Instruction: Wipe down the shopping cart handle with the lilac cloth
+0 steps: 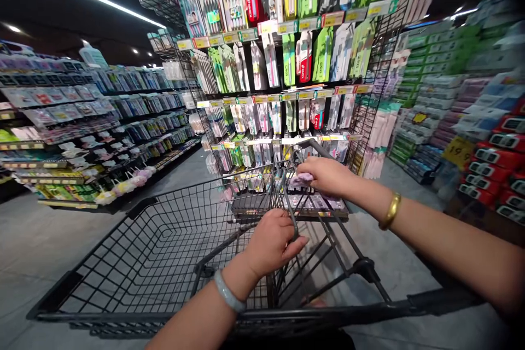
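Observation:
A black wire shopping cart [164, 251] fills the lower middle. My left hand [273, 240], with a pale bangle at its wrist, is wrapped round a dark metal bar [290, 202] in the cart's inner frame; its thumb points right. Farther forward and to the right, my right hand [324, 176] is closed on a small bunched purple cloth [302, 178] beside the cart's upper frame. A gold bangle circles the right wrist. The fingertips of my right hand are partly hidden by the cloth.
Ahead stands a wire rack [283, 95] hung with packaged toothbrushes, with a low black base shelf [250, 205]. Stocked shelves [139, 109] line the left. Stacked boxes [486, 172] rise at the right. Grey floor [180, 161] shows around the cart.

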{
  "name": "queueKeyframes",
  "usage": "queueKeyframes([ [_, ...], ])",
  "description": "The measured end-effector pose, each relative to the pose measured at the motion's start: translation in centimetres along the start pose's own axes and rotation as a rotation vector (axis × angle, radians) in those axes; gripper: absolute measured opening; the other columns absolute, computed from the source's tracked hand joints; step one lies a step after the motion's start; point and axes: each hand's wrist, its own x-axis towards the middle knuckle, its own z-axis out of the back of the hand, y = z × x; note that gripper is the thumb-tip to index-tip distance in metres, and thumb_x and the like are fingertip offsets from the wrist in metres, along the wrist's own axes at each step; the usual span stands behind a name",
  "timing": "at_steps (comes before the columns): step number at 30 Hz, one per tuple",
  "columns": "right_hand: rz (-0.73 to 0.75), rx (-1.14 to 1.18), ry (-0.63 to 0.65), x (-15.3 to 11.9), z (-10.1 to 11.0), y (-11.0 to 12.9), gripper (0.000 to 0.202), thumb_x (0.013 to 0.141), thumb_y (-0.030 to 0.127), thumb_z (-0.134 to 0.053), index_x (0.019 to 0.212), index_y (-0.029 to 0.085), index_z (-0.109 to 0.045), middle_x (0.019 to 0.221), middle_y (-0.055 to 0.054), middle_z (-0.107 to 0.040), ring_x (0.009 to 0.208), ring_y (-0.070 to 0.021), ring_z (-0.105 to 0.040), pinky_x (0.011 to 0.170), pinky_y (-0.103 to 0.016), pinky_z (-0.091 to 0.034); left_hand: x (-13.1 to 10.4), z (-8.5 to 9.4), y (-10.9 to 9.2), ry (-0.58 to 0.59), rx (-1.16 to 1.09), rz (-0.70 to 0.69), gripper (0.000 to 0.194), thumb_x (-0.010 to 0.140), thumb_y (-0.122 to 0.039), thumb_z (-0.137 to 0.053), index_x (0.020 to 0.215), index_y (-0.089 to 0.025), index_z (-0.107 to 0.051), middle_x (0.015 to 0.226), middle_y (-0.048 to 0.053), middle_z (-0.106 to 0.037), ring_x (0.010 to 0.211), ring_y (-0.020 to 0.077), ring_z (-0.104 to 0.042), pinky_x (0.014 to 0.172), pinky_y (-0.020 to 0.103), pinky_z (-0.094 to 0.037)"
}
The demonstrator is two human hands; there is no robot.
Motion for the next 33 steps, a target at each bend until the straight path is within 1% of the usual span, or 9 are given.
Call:
queueKeyframes([
  [5,0.070,-0.193,0.406,-0.8,0.9,1.2,0.018,0.070,0.010,-0.064,0.080,0.021,-0.074,0.085,-0.005,-0.065,0.073,-0.0157,-0.057,0.066,-0.028,-0.038,0.2,0.2,-0.3,0.079,-0.091,-0.017,0.023,0.092,-0.039,-0.057,0.088,-0.020,-0.069,0.094,0.007,-0.068,0.105,0.0228,-0.058,0.098,0.040,-0.046],
  [10,0.115,0.025,0.734,-2.1,2.7,2.6,0.031,0.066,0.008,-0.063,0.091,0.023,-0.074,0.071,0.002,-0.066,0.056,-0.0113,-0.053,0.057,-0.025,-0.038,-0.1,0.0,-0.3,0.052,-0.082,0.021,0.027,0.087,-0.045,-0.064,0.094,-0.020,-0.070,0.132,0.011,-0.058,0.133,0.0275,-0.044,0.114,0.044,-0.036],
  [13,0.220,0.190,0.887,-3.2,4.0,3.5,0.037,0.067,0.012,-0.066,0.100,0.025,-0.073,0.075,0.005,-0.068,0.057,-0.0106,-0.055,0.053,-0.022,-0.039,-0.1,-0.4,-0.2,0.066,-0.073,0.043,0.028,0.083,-0.046,-0.067,0.092,-0.020,-0.071,0.139,0.011,-0.054,0.138,0.0292,-0.040,0.118,0.046,-0.031],
  [15,0.262,0.125,0.970,-4.4,4.5,4.7,0.036,0.069,0.014,-0.068,0.103,0.026,-0.073,0.067,0.006,-0.066,0.053,-0.0111,-0.055,0.052,-0.022,-0.039,0.2,-0.5,-0.2,0.114,-0.077,0.056,0.027,0.084,-0.045,-0.067,0.092,-0.021,-0.072,0.142,0.010,-0.052,0.141,0.0297,-0.037,0.119,0.047,-0.029],
  [17,0.298,-0.082,0.933,-5.9,4.7,6.2,0.031,0.070,0.013,-0.069,0.098,0.024,-0.075,0.059,0.004,-0.064,0.050,-0.0131,-0.055,0.053,-0.024,-0.038,0.7,-0.5,-0.4,0.171,-0.092,0.075,0.027,0.084,-0.043,-0.066,0.099,-0.021,-0.073,0.149,0.010,-0.046,0.144,0.0303,-0.033,0.119,0.046,-0.030],
  [21,0.460,-0.324,0.512,-9.6,4.1,8.1,0.014,0.074,0.012,-0.068,0.083,0.020,-0.075,0.075,-0.005,-0.070,0.064,-0.0184,-0.061,0.057,-0.029,-0.038,1.9,-0.6,-1.1,0.231,-0.144,0.125,0.034,0.080,-0.044,-0.071,0.106,-0.021,-0.070,0.146,0.011,-0.051,0.142,0.0285,-0.038,0.118,0.041,-0.033],
  [23,0.461,-0.297,0.359,-11.2,3.5,8.0,0.019,0.075,0.009,-0.066,0.086,0.021,-0.075,0.081,-0.006,-0.070,0.070,-0.0184,-0.062,0.061,-0.029,-0.039,2.4,-0.9,-1.6,0.236,-0.152,0.144,0.041,0.079,-0.047,-0.072,0.110,-0.020,-0.068,0.142,0.012,-0.054,0.141,0.0276,-0.040,0.119,0.041,-0.031],
  [26,0.412,-0.176,0.201,-12.8,2.6,6.8,0.036,0.073,0.003,-0.062,0.099,0.025,-0.074,0.093,-0.006,-0.070,0.080,-0.0178,-0.062,0.070,-0.028,-0.041,3.1,-1.3,-2.2,0.262,-0.122,0.154,0.054,0.080,-0.047,-0.070,0.124,-0.015,-0.060,0.150,0.017,-0.044,0.144,0.0294,-0.033,0.120,0.045,-0.030],
  [33,0.276,0.149,0.109,-14.6,1.4,4.6,0.026,0.082,0.010,-0.055,0.097,0.024,-0.072,0.103,-0.007,-0.067,0.098,-0.0206,-0.060,0.086,-0.032,-0.040,2.2,0.4,-3.7,0.420,-0.090,0.136,0.078,0.085,-0.051,-0.065,0.148,-0.013,-0.039,0.160,0.020,-0.018,0.150,0.0332,-0.006,0.120,0.054,-0.022],
])
